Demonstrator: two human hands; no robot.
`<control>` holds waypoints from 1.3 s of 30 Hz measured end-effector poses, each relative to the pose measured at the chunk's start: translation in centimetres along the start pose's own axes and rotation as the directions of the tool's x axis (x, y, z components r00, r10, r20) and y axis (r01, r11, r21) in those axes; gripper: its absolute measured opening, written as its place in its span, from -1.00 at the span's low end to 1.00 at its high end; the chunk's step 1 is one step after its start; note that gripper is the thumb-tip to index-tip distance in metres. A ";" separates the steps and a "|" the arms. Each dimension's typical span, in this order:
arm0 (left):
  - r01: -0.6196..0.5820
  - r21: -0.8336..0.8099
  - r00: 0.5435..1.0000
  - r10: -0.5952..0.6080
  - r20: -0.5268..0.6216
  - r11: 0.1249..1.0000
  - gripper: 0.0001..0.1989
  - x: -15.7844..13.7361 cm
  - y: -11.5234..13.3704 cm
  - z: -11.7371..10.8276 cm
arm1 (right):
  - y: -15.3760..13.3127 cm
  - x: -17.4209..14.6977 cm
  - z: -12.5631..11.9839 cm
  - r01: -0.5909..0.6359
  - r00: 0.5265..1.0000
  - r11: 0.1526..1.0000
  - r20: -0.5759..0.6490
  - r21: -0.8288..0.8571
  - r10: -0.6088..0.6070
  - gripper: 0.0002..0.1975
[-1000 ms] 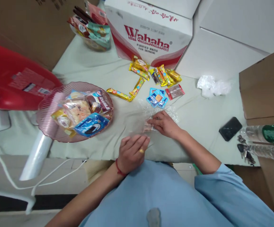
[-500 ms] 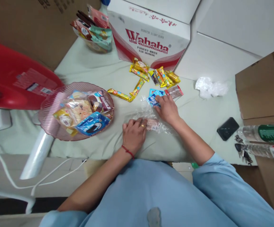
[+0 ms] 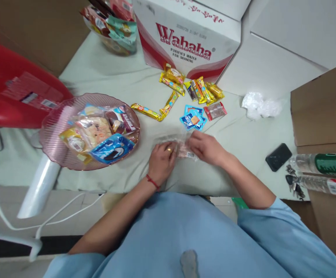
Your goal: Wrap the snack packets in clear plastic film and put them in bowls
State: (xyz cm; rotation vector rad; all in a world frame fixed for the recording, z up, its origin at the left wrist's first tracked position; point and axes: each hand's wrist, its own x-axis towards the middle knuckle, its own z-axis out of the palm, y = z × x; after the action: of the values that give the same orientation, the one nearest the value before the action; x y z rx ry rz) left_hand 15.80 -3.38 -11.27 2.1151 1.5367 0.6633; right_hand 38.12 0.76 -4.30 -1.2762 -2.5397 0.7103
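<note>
Close to the table's front edge, a small pinkish snack packet [image 3: 183, 151] lies on clear plastic film [image 3: 168, 137]. My left hand [image 3: 162, 160], with a ring and a red cord at the wrist, presses its curled fingers on the packet's left end. From the other side my right hand [image 3: 205, 147] pinches the film at the packet's right edge; its fingertips are partly hidden. Just beyond are blue snack sachets [image 3: 193, 117] and a red-edged brown packet [image 3: 215, 111]. Yellow-wrapped snack sticks [image 3: 147, 112] lie farther left and behind.
A pink glass bowl [image 3: 52, 144] of snacks stands left, beside a red jug [image 3: 25, 85] and a roll of film [image 3: 38, 189]. A Wahaha box [image 3: 185, 42] stands behind. Crumpled plastic [image 3: 260, 106], a phone [image 3: 278, 157], keys [image 3: 295, 185] and bottles [image 3: 321, 164] are right.
My right hand has left the blue sachets and come toward me to the film beside the packet. The left hand stays on the packet. The camera view has shifted slightly.
</note>
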 end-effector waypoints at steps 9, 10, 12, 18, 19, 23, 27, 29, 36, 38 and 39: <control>0.241 0.025 0.964 -0.236 -0.119 0.970 -0.72 0.5 -1.6 -1.4 | -2.3 -3.1 4.3 -0.048 0.993 0.981 0.101 -0.187 0.067 -0.61; 0.231 0.025 0.964 -0.226 -0.137 0.973 -0.81 0.5 -1.2 -1.7 | -2.5 -3.2 4.3 -0.063 0.993 0.982 0.089 -0.180 0.080 -0.61; 0.204 -0.044 0.952 -0.209 -0.225 0.978 -0.86 0.4 0.0 -2.2 | -2.9 -3.3 4.4 -0.082 0.992 0.981 0.077 -0.174 0.096 -0.59; -0.051 -0.258 0.998 0.044 -0.033 0.965 -0.75 -0.5 5.2 -1.8 | -3.0 -4.1 4.4 -0.104 0.993 0.994 0.050 -0.041 0.106 -0.73; -0.110 -0.225 0.994 0.113 -0.001 0.968 -0.70 -0.6 5.8 -1.4 | -2.7 -4.6 4.2 -0.087 0.995 0.996 0.044 0.018 0.086 -0.75; -0.284 -0.010 0.949 0.283 0.139 0.959 -0.63 -1.5 6.2 0.2 | -0.6 -7.3 3.1 -0.119 0.990 0.955 -0.041 0.271 0.135 -0.72; -0.332 0.115 0.925 0.299 0.235 0.936 -0.61 -2.0 5.4 1.1 | 1.3 -9.4 3.5 -0.530 0.766 0.836 -0.341 0.143 0.545 -0.60; -0.333 0.135 0.924 0.295 0.244 0.933 -0.61 -1.9 5.1 1.3 | 1.6 -9.9 3.8 -0.606 0.731 0.795 -0.363 0.045 0.578 -0.54; -0.361 0.145 0.920 0.326 0.220 0.921 -0.58 -2.0 5.1 2.0 | -1.4 -6.1 2.1 -0.545 0.792 0.827 -0.240 0.136 0.561 -0.83; -0.335 0.158 0.930 0.300 0.210 0.929 -0.58 -2.3 5.4 1.8 | -2.5 -3.6 2.2 -0.504 0.844 0.860 -0.163 0.083 0.510 -0.85; -0.328 0.159 0.931 0.291 0.219 0.931 -0.60 -2.6 5.5 1.5 | -3.0 -2.4 2.5 -0.493 0.862 0.869 -0.114 0.042 0.494 -0.83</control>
State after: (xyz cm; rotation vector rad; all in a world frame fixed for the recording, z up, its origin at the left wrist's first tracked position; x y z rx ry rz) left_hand 20.15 -7.50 -9.50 2.5194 1.2147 0.4063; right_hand 36.50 -3.46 -4.85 -1.9338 -2.1141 0.7066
